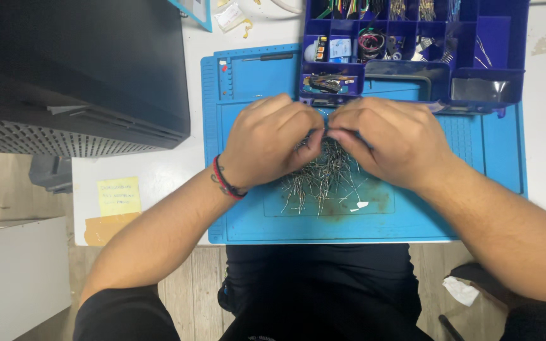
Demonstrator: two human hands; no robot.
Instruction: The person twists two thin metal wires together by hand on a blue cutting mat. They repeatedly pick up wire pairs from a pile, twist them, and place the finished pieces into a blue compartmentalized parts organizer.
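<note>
**Two hands pinch at a heap of wire-legged parts**

Dark-clothed lap and both bare forearms fill the bottom of the view, reaching up to a blue work mat (254,221) on a white worktop (159,170).

At the middle of the mat lies a loose pile of small wire-legged components (323,183), their thin metal leads splayed in all directions. Both hands hover over its upper edge and meet there, fingertips nearly touching. The left hand (270,139) is curled narrow, thumb and fingers drawn together on something small from the pile; exactly what sits in the pinch is too small to tell. The right hand (393,142) is curled the same way, fingers closed toward the same spot. A red and black wristband (224,180) circles the left wrist.

Just beyond the hands, a dark blue compartment organiser (475,79) rests across the top edge of the mat, its cells holding coloured wires and small parts. A black screwdriver-like tool (276,57) lies in the mat's upper tray. To the left stands a large black case (77,69), and near the worktop's front edge a yellow sticky note (119,196) lies above a strip of tan tape (105,228)
</note>
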